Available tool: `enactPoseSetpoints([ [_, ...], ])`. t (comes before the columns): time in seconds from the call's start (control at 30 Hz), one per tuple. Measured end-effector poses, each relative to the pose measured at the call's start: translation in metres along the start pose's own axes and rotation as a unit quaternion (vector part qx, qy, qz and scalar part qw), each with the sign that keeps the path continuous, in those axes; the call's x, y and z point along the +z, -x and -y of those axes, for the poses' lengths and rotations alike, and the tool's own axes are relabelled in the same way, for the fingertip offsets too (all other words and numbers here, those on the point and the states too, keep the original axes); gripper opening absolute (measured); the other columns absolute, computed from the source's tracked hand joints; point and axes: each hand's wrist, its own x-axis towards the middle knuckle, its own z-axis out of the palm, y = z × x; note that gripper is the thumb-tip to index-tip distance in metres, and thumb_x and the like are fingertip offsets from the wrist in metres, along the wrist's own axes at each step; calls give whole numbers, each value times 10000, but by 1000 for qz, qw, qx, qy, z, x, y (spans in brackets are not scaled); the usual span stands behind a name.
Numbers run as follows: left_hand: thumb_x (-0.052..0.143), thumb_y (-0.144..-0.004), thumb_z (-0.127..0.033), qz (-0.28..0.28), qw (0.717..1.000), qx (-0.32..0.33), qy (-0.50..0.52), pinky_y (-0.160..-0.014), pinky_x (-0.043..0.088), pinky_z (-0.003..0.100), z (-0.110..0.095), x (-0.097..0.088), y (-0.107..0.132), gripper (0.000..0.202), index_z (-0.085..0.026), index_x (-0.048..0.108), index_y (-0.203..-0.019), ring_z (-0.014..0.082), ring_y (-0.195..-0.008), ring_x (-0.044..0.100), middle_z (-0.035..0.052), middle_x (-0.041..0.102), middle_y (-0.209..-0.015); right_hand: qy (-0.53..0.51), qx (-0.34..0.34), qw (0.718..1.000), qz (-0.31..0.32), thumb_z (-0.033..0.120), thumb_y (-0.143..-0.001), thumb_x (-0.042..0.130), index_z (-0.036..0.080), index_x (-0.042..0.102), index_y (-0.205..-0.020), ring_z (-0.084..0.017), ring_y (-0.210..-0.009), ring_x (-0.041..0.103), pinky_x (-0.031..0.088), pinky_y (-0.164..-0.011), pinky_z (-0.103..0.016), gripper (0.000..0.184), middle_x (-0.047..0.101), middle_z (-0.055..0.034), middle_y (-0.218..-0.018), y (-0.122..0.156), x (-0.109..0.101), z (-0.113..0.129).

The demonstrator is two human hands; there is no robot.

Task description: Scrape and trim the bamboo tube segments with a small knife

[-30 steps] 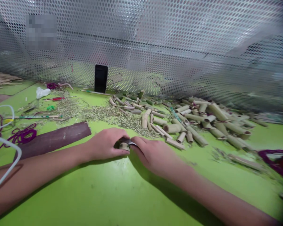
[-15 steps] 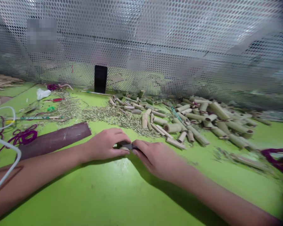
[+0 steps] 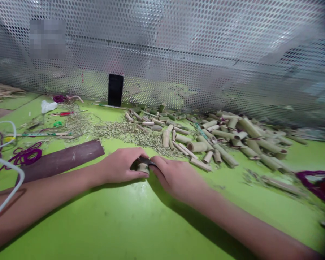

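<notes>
My left hand (image 3: pixel 122 165) is closed around a short piece of bamboo (image 3: pixel 143 168), with the thumb below and the fingers above it. My right hand (image 3: pixel 176 177) grips a dark knife (image 3: pixel 148 162), its handle mostly hidden in the fist. The blade lies against the upper side of the bamboo, close to my left fingertips. Both hands rest low over the green table (image 3: pixel 119 220). Behind them is a heap of bamboo shavings (image 3: pixel 124 135).
Many cut bamboo tubes (image 3: pixel 224 133) are piled at the back right. To the left lie a brown strip (image 3: pixel 67 159), purple cord (image 3: pixel 29 153) and a white cable (image 3: pixel 18 169). A black phone (image 3: pixel 115 90) leans on the perforated metal screen (image 3: pixel 162 47).
The knife has shifted slightly up and left over the bamboo piece, and its blade is tilted more. More of the bamboo shows. My left hand has barely moved.
</notes>
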Motion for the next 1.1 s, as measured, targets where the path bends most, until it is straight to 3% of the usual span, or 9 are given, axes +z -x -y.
enactPoseSetpoints([
  [0.6,690,-963,-368,6,998,59,-26,-869,518,364,2,0,4,263,-203,625,-1157,245,-973,651,77,696,-1090,-104,3,994,43,251,-1093,447,180,598,-1021,-167,-590,596,319,-525,-263,182,708,-58,-783,3,0,-7],
  [0.93,624,-1011,-348,32,997,68,-17,-899,527,370,2,-2,4,264,-216,675,-1234,236,-981,663,88,688,-1095,-143,-58,987,42,272,-1095,428,174,614,-1030,-165,-628,580,354,-581,-270,220,678,-35,-782,7,2,-17],
  [1.0,645,-998,-363,26,997,71,-12,-931,529,386,3,-1,4,292,-218,666,-1251,248,-1023,671,97,705,-1129,-151,-58,986,38,286,-1097,425,179,621,-1037,-173,-670,605,372,-604,-273,231,699,-48,-826,6,1,-18],
  [1.1,740,-927,-391,1,1000,27,13,-906,542,399,5,0,2,488,-228,592,-1363,260,-1008,698,91,745,-1124,-163,-19,986,24,320,-1079,446,175,636,-1045,-179,-653,617,395,-595,-279,242,720,-60,-824,5,1,-19],
])
